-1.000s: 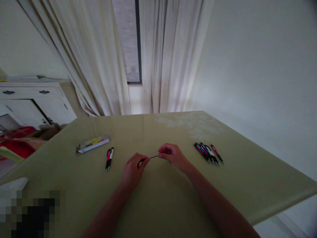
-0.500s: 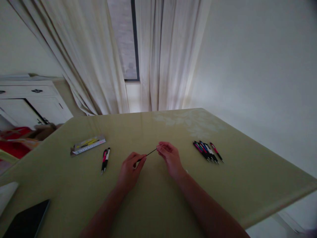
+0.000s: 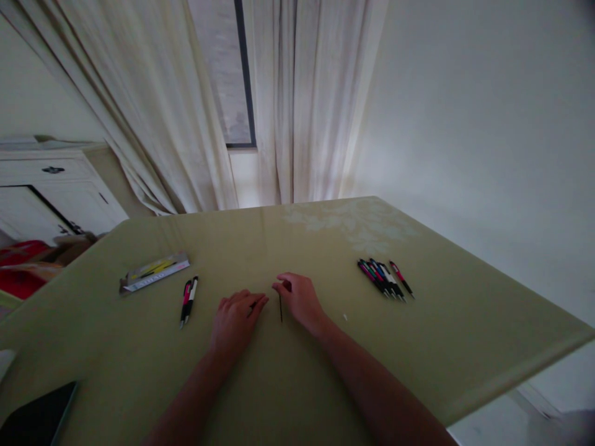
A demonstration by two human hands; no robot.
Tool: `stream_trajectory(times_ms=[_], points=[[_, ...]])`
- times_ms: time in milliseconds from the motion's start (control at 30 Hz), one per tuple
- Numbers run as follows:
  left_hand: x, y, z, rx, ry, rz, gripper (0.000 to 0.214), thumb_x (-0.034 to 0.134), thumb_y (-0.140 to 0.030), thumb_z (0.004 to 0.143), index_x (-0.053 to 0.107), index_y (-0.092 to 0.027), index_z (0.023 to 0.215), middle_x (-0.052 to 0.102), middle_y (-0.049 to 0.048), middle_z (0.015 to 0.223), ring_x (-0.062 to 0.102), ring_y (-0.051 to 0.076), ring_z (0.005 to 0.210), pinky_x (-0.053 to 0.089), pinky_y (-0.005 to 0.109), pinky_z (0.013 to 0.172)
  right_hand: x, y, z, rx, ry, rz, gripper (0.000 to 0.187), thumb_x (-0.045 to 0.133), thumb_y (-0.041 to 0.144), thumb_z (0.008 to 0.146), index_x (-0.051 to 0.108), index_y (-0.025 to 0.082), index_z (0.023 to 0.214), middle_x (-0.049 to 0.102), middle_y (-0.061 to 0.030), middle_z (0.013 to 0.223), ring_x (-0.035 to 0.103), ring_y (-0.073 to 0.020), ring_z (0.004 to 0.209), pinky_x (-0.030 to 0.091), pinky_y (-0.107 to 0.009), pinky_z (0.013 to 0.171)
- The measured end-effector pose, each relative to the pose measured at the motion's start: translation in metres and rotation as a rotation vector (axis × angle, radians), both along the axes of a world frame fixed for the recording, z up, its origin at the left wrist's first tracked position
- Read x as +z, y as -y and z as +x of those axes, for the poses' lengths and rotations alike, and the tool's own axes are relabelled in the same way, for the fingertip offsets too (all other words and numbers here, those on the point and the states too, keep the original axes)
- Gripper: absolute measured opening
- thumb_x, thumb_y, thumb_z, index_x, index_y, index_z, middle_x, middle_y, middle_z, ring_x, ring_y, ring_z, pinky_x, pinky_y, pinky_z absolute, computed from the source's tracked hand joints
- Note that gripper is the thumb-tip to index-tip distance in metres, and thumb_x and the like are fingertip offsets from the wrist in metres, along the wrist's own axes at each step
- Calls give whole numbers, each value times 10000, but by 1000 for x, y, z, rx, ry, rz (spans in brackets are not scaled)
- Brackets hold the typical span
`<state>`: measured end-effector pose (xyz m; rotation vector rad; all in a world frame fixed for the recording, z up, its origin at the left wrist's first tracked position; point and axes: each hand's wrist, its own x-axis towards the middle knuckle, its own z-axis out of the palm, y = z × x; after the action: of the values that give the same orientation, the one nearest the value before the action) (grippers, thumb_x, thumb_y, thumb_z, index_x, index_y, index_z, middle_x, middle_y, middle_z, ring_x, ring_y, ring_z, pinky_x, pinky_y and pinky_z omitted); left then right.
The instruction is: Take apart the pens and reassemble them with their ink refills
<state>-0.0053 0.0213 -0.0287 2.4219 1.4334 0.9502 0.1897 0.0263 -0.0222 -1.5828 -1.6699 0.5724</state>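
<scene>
My right hand (image 3: 299,300) is closed in a pinch on the upper end of a thin dark pen refill (image 3: 281,310), which points down toward the table. To its left, my left hand (image 3: 237,319) is closed, thumb and fingers pressed together around a small dark pen part (image 3: 251,308). Most of that part is hidden by the fingers. The two hands are close together but apart. A pink-and-black pen (image 3: 185,303) and a white-and-black pen (image 3: 191,300) lie side by side, left of my left hand.
Several pens (image 3: 381,280) lie in a row on the right, with a red-and-black pen (image 3: 401,279) beside them. A small white bit (image 3: 344,317) lies near my right forearm. At left are a clear-and-white package (image 3: 155,272) and a dark flat device (image 3: 39,412) on the table (image 3: 297,235).
The refill spanned both hands before; now it hangs from my right hand alone, turned downward. Both hands have shifted slightly left in the picture, and the view has moved a little.
</scene>
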Motion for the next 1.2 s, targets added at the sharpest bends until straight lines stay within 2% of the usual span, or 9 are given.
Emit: stream_trajectory(times_ms=[100, 200, 333, 567, 633, 800, 1000, 1100, 1200], points=[[-3, -3, -3, 8, 70, -25, 272, 591, -427, 992, 813, -271, 1017, 721, 37, 897, 692, 224, 817, 534, 374, 784, -2, -4, -4, 0, 8, -14, 226, 735, 245, 920, 762, 177, 1133, 779, -98, 942, 707, -229, 875, 495, -336, 872], [-4, -5, -4, 13, 122, -63, 291, 597, -445, 987, 826, -266, 1010, 688, 38, 896, 683, 208, 779, 547, 359, 749, -1, -1, -2, 14, -108, 7, 163, 683, 231, 948, 756, 176, 1083, 761, -59, 849, 690, -185, 757, 503, -296, 783], [3, -1, -1, -29, 163, -18, 316, 593, -483, 988, 819, -265, 1011, 672, 32, 828, 665, 207, 737, 545, 355, 717, 5, 12, -3, 184, -294, -46, 175, 673, 318, 957, 769, 175, 925, 712, -11, 723, 633, -141, 640, 455, -236, 630], [12, 7, 4, -135, 189, 29, 244, 626, -446, 976, 748, -269, 1091, 688, 28, 836, 666, 216, 785, 554, 372, 773, 20, 23, 4, 351, -198, -87, 220, 694, 367, 941, 785, 187, 853, 678, 13, 683, 557, -130, 623, 376, -232, 577], [9, 7, 5, -122, 170, -2, 246, 662, -415, 951, 713, -264, 1139, 675, 30, 901, 670, 224, 836, 560, 372, 775, 25, 21, 12, 301, -108, -40, 197, 687, 329, 947, 763, 189, 831, 689, 3, 704, 570, -137, 642, 388, -243, 607], [2, 12, 10, -163, -1, -33, 226, 607, -265, 959, 650, -258, 1181, 650, 65, 1116, 645, 260, 1009, 518, 444, 903, 26, 17, 22, -8, 247, 28, 100, 691, 216, 917, 708, 176, 827, 708, -68, 836, 615, -193, 768, 429, -304, 722], [0, 14, 12, -246, -178, -58, 180, 547, -321, 1008, 686, -267, 1109, 641, 73, 1122, 609, 280, 1010, 476, 470, 904, 15, 19, 7, 11, 510, 29, 59, 639, 208, 909, 686, 186, 881, 696, -113, 919, 628, -258, 899, 452, -348, 783], [0, 13, 10, -253, -158, -78, 182, 553, -283, 992, 678, -259, 1123, 634, 77, 1113, 598, 290, 1028, 470, 492, 926, 12, 20, 4, 10, 515, 30, 64, 639, 217, 906, 677, 189, 863, 690, -117, 906, 624, -265, 894, 453, -355, 778], [3, 14, 9, -243, -81, -72, 324, 534, -145, 926, 625, -246, 1220, 618, 88, 1161, 577, 292, 1072, 462, 507, 974, 14, 19, 9, -27, 453, 50, 102, 666, 246, 905, 663, 195, 817, 685, -98, 870, 617, -240, 848, 442, -333, 752]])
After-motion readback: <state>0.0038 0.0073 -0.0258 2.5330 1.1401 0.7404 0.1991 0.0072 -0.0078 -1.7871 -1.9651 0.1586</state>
